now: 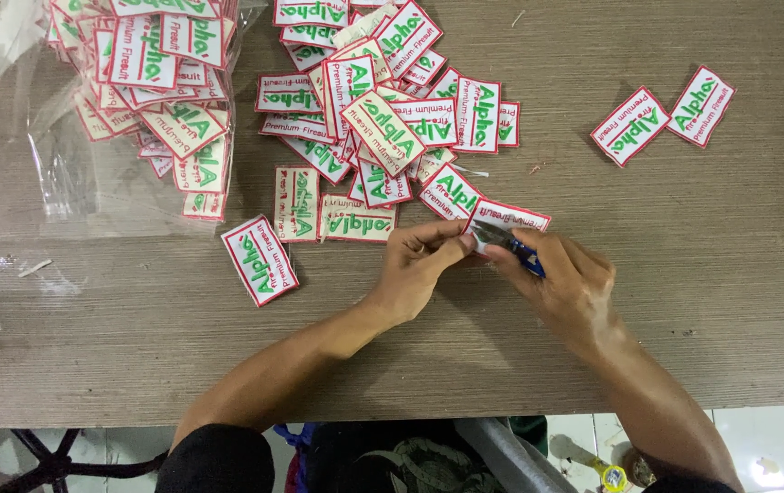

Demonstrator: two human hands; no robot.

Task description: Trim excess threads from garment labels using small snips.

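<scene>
Two hands (492,260) on one patch (508,217)

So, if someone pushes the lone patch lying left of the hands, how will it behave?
The lone patch lies flat on the wooden table, so it would probably slide, not roll. It looks thin and light, likely somewhat flexible. Its stitched red border may keep its shape.

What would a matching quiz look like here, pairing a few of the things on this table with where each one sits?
Things:
1. thread snips
2. clear plastic bag
3. pair of patches
4. single patch

Places:
A. far left of the table, with patches inside
B. set apart on the right
C. in the right hand, at the patch the left hand pinches
D. alone, left of the left hand

Pairs: 1-C, 2-A, 3-B, 4-D
</scene>
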